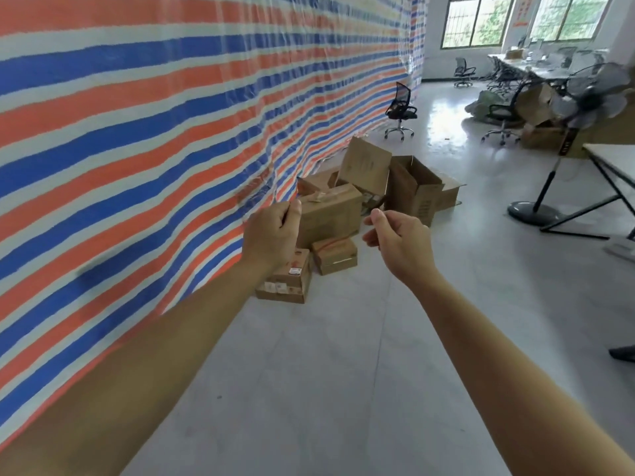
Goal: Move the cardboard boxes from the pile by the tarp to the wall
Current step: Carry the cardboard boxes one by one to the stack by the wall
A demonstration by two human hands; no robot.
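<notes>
A pile of brown cardboard boxes (347,207) lies on the grey floor against a striped red, blue and white tarp (154,132). Two small sealed boxes sit nearest me: one with labels (287,281) and one with red tape (335,256). Behind them stand a larger taped box (330,214) and open boxes with raised flaps (412,187). Both my arms reach forward above the floor, short of the pile. My left hand (271,235) has its fingers loosely curled and holds nothing. My right hand (398,240) is relaxed, fingers half bent, and also empty.
A standing fan (556,159) and a white table (615,163) are at the right. Office chairs (400,111) stand further back, with desks and more cardboard (536,104) under the windows. Bare grey floor stretches between me and the pile.
</notes>
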